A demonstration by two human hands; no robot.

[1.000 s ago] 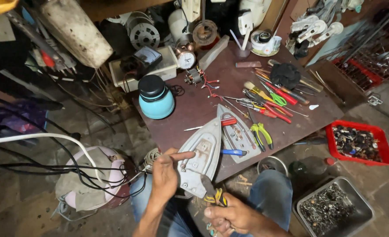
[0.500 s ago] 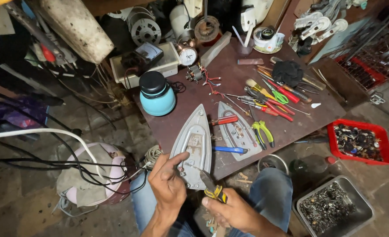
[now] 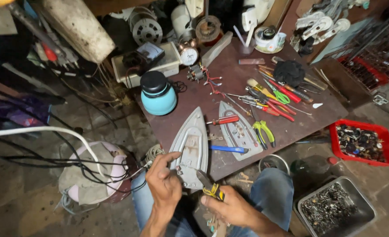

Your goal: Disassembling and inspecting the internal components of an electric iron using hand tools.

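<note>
Taking the grey iron soleplate (image 3: 191,147) at the near edge of the brown table (image 3: 229,83) as the mark: far to its left a white cable (image 3: 49,131) arcs over a pink, cloth-covered round thing (image 3: 95,175) on the floor; up and left of the soleplate stands a teal jug with a black lid (image 3: 158,93), and behind that a cream box carrying a meter (image 3: 148,59); the left hand (image 3: 163,182) grips the soleplate's near left edge, fingers curled around it and forefinger stretched along the metal; just right of that, the right hand (image 3: 232,208) is closed on yellow-handled pliers (image 3: 210,186), whose nose points at the soleplate's rear end; whether it touches the metal cannot be told; to the soleplate's right lie a blue-handled tool (image 3: 227,149), a red-handled screwdriver (image 3: 224,120) and a second soleplate (image 3: 238,129), with green-handled pliers (image 3: 264,134) beyond; further right, on the floor, a grey metal tub (image 3: 335,210) holds a heap of small dark metal bits, and a red tray (image 3: 363,142) holds mixed small parts.
</note>
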